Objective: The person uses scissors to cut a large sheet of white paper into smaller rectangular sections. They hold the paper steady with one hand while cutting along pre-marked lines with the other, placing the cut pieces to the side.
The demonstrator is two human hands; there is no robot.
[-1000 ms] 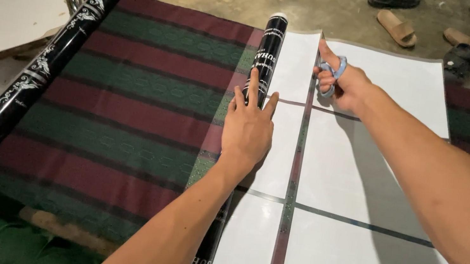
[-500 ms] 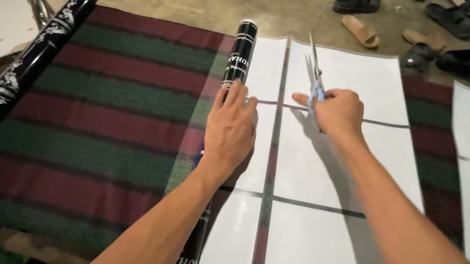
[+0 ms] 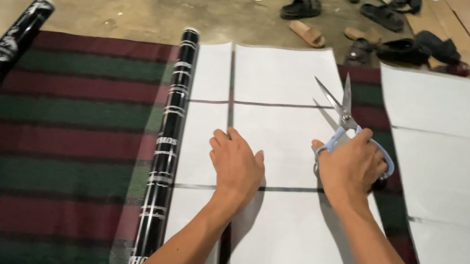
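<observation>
Two hands engaged: your right hand [image 3: 349, 169] grips open scissors [image 3: 341, 115] at one o'clock; your left hand [image 3: 237, 164] lies flat, fingers spread, pinning thin, floppy white paper [image 3: 286, 134]. Hold it near the cut.

Blue-handled scissors [image 3: 346, 122], blades open, pointing away, above white paper sheets [image 3: 282, 102] flat on striped mat

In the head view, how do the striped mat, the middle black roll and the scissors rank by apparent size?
1. Striped mat, largest.
2. Middle black roll.
3. Scissors, smallest, in the right hand.
</observation>
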